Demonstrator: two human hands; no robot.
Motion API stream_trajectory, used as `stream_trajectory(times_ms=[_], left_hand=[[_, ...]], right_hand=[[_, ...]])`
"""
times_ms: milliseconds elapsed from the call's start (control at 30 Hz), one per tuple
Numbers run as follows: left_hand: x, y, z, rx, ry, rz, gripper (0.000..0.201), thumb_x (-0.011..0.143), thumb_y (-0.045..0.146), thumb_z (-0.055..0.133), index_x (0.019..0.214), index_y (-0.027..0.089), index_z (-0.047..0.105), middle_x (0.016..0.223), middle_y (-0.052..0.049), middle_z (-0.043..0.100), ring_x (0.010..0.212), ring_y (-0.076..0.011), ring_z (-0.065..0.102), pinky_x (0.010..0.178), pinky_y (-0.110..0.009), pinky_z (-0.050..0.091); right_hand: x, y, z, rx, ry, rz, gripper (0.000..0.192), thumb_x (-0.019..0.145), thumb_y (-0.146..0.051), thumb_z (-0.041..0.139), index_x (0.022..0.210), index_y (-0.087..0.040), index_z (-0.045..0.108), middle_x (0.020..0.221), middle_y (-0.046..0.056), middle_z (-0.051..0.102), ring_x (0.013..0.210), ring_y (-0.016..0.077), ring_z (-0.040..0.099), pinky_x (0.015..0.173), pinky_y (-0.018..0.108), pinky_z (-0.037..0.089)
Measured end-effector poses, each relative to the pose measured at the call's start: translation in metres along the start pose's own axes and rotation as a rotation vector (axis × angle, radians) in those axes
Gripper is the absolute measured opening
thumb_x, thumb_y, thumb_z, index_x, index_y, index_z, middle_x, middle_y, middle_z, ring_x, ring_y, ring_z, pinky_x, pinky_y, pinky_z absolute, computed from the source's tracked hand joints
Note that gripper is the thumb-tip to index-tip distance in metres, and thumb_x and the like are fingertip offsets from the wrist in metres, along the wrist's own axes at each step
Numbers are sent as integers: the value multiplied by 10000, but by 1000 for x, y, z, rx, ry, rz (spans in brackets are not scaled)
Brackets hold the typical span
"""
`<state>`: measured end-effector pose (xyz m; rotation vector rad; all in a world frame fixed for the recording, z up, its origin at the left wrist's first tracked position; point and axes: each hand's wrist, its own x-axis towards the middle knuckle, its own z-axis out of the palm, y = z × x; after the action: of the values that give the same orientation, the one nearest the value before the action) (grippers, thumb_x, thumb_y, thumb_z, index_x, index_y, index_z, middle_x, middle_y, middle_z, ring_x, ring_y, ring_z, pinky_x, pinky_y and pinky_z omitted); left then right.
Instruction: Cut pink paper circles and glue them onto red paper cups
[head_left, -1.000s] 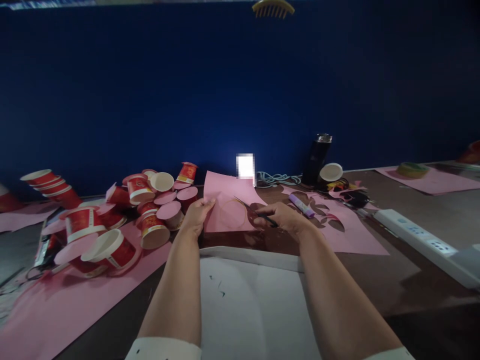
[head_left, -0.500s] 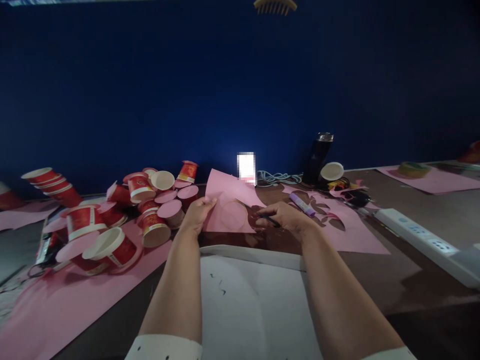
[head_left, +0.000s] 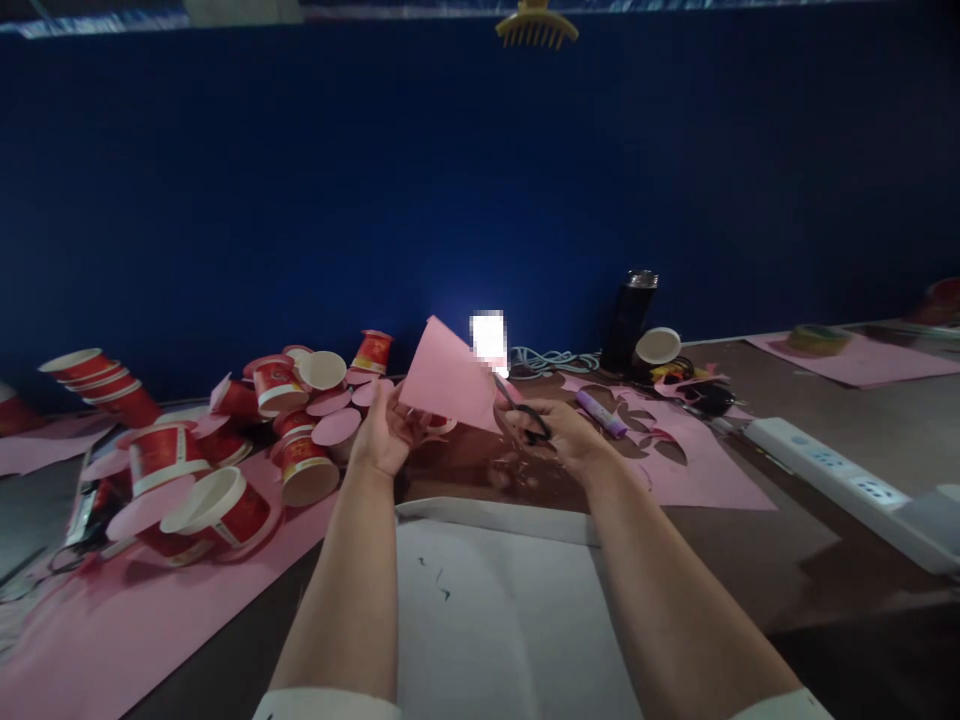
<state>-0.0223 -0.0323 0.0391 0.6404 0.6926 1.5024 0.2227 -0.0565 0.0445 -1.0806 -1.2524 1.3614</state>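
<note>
A sheet of pink paper is held up at a tilt over the brown table. At its lower left corner is my left hand, palm turned inward and fingers loosely curled around the edge; part of the grip is hidden behind the sheet. My right hand is closed on the black handles of a pair of scissors. The blades point up and left and meet the sheet's right edge. Beneath the sheet, a bit of a red and white thing shows near my left fingers.
Several red paper cups, some with pink discs, crowd the left side. A purple glue stick lies on cut pink paper at the right. Behind are a dark flask and a lit screen. A white power strip lies far right.
The pink paper has been lifted and turned, so the drawn circle no longer shows. My left hand has loosened and rolled palm inward. The scissors have swung up to the paper's right edge.
</note>
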Motion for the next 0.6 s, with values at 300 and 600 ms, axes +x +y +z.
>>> stream_trajectory(times_ms=[300,600], left_hand=[[-12,-39,30,-61,-231,-126,459,732,478,679,1041,142,624,1055,-113,673,917,-201,652,810,-330,532],[-11,-62,37,18,2,56,305,698,343,734,888,124,639,775,-52,696,691,-164,668,686,-281,541]], right_hand=[[14,13,29,85,216,-69,579,551,-452,788,1023,-124,720,601,10,610,495,91,472,459,225,356],[15,31,52,36,163,-86,579,565,-432,753,1057,-130,706,788,53,704,594,130,570,512,219,426]])
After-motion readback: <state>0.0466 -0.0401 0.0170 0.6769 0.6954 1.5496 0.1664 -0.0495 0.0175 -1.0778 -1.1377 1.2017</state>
